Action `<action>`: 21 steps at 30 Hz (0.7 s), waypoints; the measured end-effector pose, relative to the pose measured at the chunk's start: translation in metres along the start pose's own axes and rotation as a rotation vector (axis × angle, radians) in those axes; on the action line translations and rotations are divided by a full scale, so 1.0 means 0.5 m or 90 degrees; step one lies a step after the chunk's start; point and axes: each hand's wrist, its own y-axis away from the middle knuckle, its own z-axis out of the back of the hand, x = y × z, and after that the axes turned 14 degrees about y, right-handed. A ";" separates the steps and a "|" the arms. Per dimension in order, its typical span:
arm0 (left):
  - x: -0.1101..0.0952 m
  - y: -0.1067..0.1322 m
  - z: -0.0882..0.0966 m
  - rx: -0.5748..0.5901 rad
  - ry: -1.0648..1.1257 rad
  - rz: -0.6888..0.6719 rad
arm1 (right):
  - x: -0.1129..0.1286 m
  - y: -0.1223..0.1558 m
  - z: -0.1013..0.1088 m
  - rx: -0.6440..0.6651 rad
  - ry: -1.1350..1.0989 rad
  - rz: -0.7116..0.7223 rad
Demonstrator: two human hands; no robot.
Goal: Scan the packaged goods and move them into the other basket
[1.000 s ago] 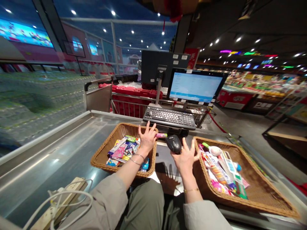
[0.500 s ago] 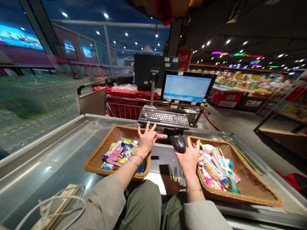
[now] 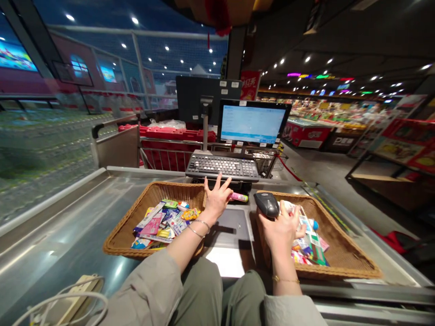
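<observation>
Since the earlier frame your right hand (image 3: 281, 230) has carried the barcode scanner (image 3: 268, 204) off the gap between the baskets. It now sits over the near-left corner of the right wicker basket (image 3: 343, 267), above the packets (image 3: 307, 246). Your left hand (image 3: 216, 201) has slid off the left wicker basket (image 3: 117, 242) toward 3 o'clock, and the pink stick (image 3: 239, 197) went with it.

Your right hand is closed round the scanner's grip, with the head pointing to 11 o'clock. Your left hand seems to pinch the pink stick at the thumb side while the other fingers fan wide. The stick lies at 3 o'clock of that hand, just short of the keyboard (image 3: 222, 166) at 12.

The stick looks light, stiff and smooth-wrapped, so it is likely to be slippery. A pinch across its middle should hold it better than one at the tip. The scanner looks like hard plastic with some weight, so a grip low on the handle should suit it.

The dark scan plate (image 3: 231, 222) between the baskets is the open room. The two basket rims stand up at 9 and 3 o'clock of it, and the keyboard's front edge overhangs at 12. The steel worktop (image 3: 68, 226) runs off toward 9 o'clock, and a power strip (image 3: 68, 301) with its cables lies at 7.
</observation>
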 end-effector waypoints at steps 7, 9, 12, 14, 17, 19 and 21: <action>-0.046 -0.027 -0.035 0.021 0.037 -0.084 | -0.040 -0.010 0.032 -0.026 -0.028 -0.070; -0.055 -0.033 -0.046 0.024 0.043 -0.109 | -0.050 -0.013 0.041 -0.025 -0.031 -0.075; -0.068 -0.039 -0.065 0.032 0.049 -0.151 | -0.068 -0.018 0.052 -0.031 -0.035 -0.103; -0.077 -0.044 -0.077 0.039 0.051 -0.181 | -0.082 -0.023 0.060 -0.037 -0.037 -0.129; -0.094 -0.050 -0.095 0.045 0.054 -0.219 | -0.106 -0.029 0.071 -0.034 -0.032 -0.158; -0.107 -0.054 -0.105 0.051 0.051 -0.241 | -0.122 -0.033 0.079 -0.033 -0.028 -0.181; -0.121 -0.059 -0.113 0.062 0.049 -0.268 | -0.138 -0.035 0.085 -0.037 -0.024 -0.201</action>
